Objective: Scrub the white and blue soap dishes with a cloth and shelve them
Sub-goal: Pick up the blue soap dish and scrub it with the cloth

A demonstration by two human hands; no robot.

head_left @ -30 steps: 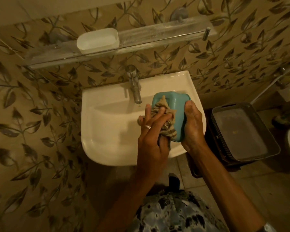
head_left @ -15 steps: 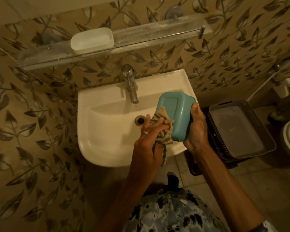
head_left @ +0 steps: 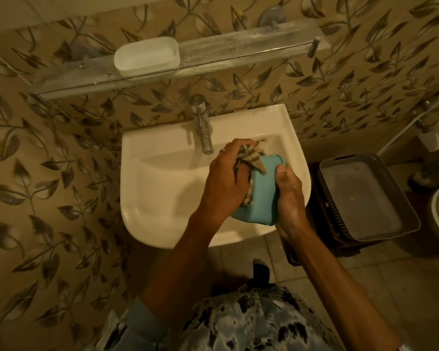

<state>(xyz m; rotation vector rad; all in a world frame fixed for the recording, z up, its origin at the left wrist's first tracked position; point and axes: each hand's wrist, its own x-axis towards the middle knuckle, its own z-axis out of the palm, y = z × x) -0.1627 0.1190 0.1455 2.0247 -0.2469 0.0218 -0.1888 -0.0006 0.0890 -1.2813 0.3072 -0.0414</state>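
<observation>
Tap (head_left: 203, 127) sits just behind the cloth (head_left: 249, 158). Left hand (head_left: 223, 181) clutches it against the blue soap dish (head_left: 264, 196), right hand (head_left: 289, 198) grips that dish. White soap dish (head_left: 146, 57) sits on the shelf (head_left: 238, 51).

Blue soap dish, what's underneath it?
The white sink lies below the blue soap dish, which the right hand holds while the left hand presses a striped cloth on it. The sink part directly beneath is covered by dish and hands.

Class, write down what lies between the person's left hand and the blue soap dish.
A striped cloth, gripped by the left hand and pressed against the blue soap dish, which the right hand holds. The head view shows it.
</observation>
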